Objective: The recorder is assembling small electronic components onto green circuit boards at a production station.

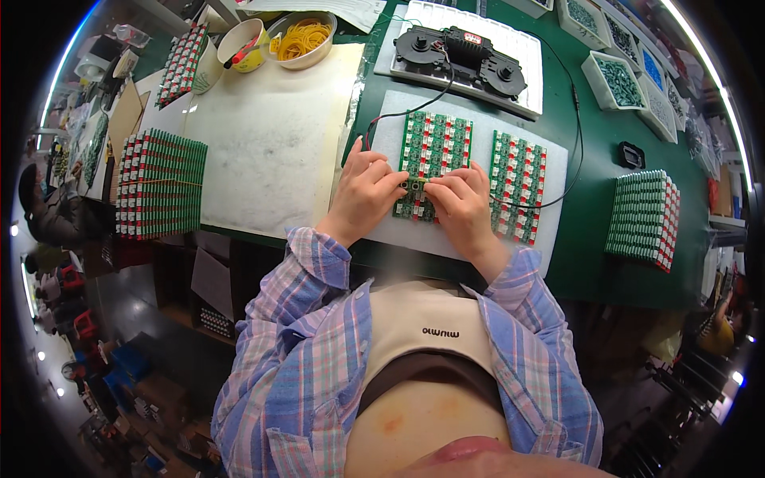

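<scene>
My left hand [363, 195] and my right hand [464, 205] meet over a green circuit board panel [437, 135] with rows of white and red parts. Between their fingertips they pinch a small circuit board [413, 185], green with dark round parts on it. Whether it is separate from the panel beneath is hard to make out. A second, similar panel [519, 175] lies to the right, beside my right hand. Both panels rest on a pale foam sheet [382, 231]. A black and red cable [406, 114] runs down to near my left fingers.
A black device with two round ends [462, 60] lies in a white tray [531, 88] at the back. Stacked boards stand left [163, 187] and right [644, 219]. Bins of small parts [615, 82] sit far right. A bowl of yellow rubber bands [304, 41] and a cup [253, 36] are far left.
</scene>
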{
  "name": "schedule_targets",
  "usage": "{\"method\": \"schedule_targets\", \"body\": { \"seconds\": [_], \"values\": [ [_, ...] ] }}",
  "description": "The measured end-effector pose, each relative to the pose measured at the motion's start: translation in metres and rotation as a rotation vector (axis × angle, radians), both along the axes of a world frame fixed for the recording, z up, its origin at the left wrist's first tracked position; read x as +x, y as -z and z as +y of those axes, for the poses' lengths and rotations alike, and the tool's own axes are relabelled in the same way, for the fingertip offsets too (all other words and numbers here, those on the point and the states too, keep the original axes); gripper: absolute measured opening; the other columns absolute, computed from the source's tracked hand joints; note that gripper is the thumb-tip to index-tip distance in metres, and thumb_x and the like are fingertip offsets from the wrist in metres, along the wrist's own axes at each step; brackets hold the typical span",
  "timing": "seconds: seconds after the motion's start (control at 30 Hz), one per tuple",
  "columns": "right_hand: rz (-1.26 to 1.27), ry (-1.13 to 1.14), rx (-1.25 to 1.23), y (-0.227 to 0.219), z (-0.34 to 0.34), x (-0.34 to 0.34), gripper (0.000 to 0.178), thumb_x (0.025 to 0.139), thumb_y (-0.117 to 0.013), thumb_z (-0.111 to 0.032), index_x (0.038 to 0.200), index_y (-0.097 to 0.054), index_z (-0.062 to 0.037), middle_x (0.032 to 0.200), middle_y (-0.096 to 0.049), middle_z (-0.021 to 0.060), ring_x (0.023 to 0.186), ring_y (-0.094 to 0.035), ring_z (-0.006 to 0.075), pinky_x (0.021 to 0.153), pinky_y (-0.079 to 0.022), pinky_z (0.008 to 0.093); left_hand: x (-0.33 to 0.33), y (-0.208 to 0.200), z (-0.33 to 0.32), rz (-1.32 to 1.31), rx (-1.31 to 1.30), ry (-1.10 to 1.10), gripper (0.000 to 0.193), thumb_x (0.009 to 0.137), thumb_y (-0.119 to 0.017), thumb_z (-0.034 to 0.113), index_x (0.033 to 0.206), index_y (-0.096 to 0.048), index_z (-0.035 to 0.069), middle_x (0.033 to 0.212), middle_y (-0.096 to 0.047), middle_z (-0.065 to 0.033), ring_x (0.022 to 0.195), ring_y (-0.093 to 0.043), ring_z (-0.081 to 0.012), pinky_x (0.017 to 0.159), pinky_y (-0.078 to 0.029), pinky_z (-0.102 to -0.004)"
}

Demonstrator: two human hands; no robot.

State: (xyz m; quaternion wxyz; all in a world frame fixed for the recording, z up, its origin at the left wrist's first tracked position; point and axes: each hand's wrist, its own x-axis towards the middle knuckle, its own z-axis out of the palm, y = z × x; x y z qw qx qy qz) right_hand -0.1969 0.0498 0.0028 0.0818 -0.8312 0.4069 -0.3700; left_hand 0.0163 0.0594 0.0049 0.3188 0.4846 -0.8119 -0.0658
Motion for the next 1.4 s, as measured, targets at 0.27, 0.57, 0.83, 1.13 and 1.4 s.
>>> {"method": "schedule_targets", "body": {
  "seconds": [0.27,0.57,0.83,1.13,1.4],
  "values": [
    [-0.093,-0.018,0.203,-0.002,-0.022,0.000,0.015,0.081,-0.075,-0.010,0.095,-0.072,-0.0125,0.096,-0.070,-0.0022,0.100,-0.059,0.0217,0.111,-0.039,0.0496,0.002,0.004,-0.021,0.172,0.086,-0.016,0.023,0.079,-0.077,0.013,0.101,-0.077,0.012,0.094,-0.066,0.0008,0.104,-0.056,-0.0219,0.108,-0.037,-0.0426],
    [0.109,0.046,0.027,0.005,-0.016,0.002,0.020,0.084,-0.073,-0.012,0.104,-0.071,-0.0151,0.104,-0.069,-0.0021,0.107,-0.058,0.0233,0.114,-0.035,0.0548,0.002,0.016,-0.022,0.157,0.090,-0.011,0.028,0.079,-0.077,0.008,0.106,-0.077,0.011,0.098,-0.067,-0.0011,0.109,-0.055,-0.0253,0.101,-0.043,-0.0370],
    [0.208,0.079,-0.044,0.003,-0.007,0.005,0.026,0.086,-0.073,-0.016,0.112,-0.071,-0.0175,0.110,-0.068,-0.0016,0.115,-0.056,0.0252,0.115,-0.032,0.0587,0.003,0.009,-0.025,0.141,0.164,0.007,0.027,0.078,-0.077,0.007,0.105,-0.076,0.010,0.099,-0.066,-0.0015,0.109,-0.054,-0.0248,0.101,-0.043,-0.0369],
    [0.224,0.048,0.028,-0.004,-0.011,0.007,0.030,0.086,-0.074,-0.015,0.116,-0.072,-0.0168,0.112,-0.069,-0.0009,0.121,-0.055,0.0272,0.117,-0.030,0.0593,0.003,0.007,-0.024,0.111,0.162,0.005,0.026,0.079,-0.076,0.009,0.105,-0.074,0.009,0.101,-0.066,-0.0028,0.109,-0.054,-0.0246,0.100,-0.043,-0.0367],
    [0.124,0.081,0.007,0.003,-0.012,0.000,0.024,0.087,-0.072,-0.018,0.111,-0.071,-0.0173,0.111,-0.067,-0.0006,0.121,-0.054,0.0279,0.114,-0.030,0.0632,0.002,0.008,-0.023,0.103,0.157,-0.007,0.027,0.079,-0.076,0.009,0.106,-0.074,0.010,0.102,-0.065,-0.0035,0.108,-0.055,-0.0246,0.099,-0.044,-0.0368]
  ]
}}
